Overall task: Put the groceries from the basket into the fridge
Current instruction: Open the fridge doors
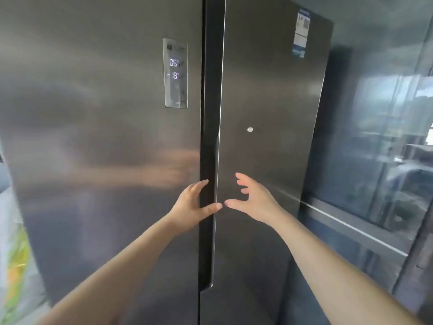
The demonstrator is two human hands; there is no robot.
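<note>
The fridge [269, 102] fills the view: a tall side-by-side unit in dark brushed steel, smooth and faintly streaked, throwing back blurred reflections. Both doors look shut or nearly so, meeting at a dark vertical recess down the middle. So the task seems barely begun: nothing shows as stowed, and opening the doors, fetching and shelving all appear left to do. The basket is not in view; a blurred white and green-yellow shape [14, 254] at the near left edge may be groceries, but I cannot tell.

On the far right stands a glossy dark glass-fronted cabinet [386, 160] with a pale rail.

The left door [93, 137] carries a narrow upright display [175, 72], glassy, reading 05 and -18. The right door [269, 242] has a label [301, 31] near its top and a small round silver button [249, 129].

The left hand [193, 207] has its fingers tucked round the left door's edge in the recess, thumb stretched toward the right door. The right hand [251, 199] is spread and empty, just beside the seam; whether it touches the door I cannot tell.
</note>
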